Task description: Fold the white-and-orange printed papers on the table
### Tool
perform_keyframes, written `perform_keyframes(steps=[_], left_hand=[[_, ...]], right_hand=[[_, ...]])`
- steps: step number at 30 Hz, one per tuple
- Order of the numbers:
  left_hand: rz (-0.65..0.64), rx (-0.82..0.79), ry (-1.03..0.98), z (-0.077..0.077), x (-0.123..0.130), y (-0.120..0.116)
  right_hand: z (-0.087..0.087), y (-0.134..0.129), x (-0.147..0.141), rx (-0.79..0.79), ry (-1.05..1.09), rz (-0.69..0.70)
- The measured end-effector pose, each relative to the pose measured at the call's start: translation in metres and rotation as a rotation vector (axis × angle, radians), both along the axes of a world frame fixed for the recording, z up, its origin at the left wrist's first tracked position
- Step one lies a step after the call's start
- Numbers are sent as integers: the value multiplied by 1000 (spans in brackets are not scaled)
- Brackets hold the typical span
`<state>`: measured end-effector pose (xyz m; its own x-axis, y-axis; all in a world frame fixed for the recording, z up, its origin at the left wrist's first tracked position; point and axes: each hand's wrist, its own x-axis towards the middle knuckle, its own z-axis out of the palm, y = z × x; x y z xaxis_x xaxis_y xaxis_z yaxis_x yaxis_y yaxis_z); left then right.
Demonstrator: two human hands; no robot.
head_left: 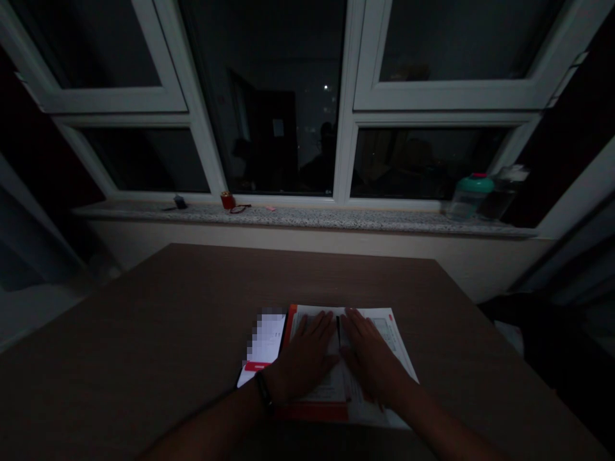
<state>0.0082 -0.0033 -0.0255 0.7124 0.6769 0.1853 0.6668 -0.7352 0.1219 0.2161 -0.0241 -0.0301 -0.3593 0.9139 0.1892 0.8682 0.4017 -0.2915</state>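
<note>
An open book [403,358] with printed white pages and a red-orange cover edge lies on the brown table [202,282]. My left hand [310,352] rests flat on its left page, fingers stretched out, with a dark band on the wrist. Flat across the right page lies my right hand [368,352], its fingers pointing away from me. A thin dark object [338,326], perhaps a pen, shows between the hands near the fold; its kind is unclear. Just left of the book sits a phone [266,342] with a lit screen, partly covered by my left forearm.
Behind the table runs a speckled stone windowsill [307,218] under dark windows. On it stand a small red jar [227,200], a small dark bottle [179,202], and a clear container with a teal lid [473,186]. Another transparent bottle [504,192] stands beside that container.
</note>
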Motion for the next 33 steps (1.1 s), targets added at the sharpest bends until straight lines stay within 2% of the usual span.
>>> perform_keyframes(steps=[3, 9, 13, 20, 29, 33], left_hand=[[16, 10, -37, 7, 3, 2], [53, -29, -57, 18, 6, -8], [-2, -57, -60, 12, 0, -13], [3, -74, -59, -2, -1, -12], [49, -88, -50, -2, 2, -13], [30, -54, -48, -3, 1, -12]], right_hand=[[4, -2, -2, 26, 33, -44], [5, -1, 0, 3, 11, -3], [0, 2, 3, -27, -8, 12], [-6, 2, 4, 3, -31, 27], [-1, -1, 1, -37, -95, -22], [0, -2, 0, -40, -98, -39]])
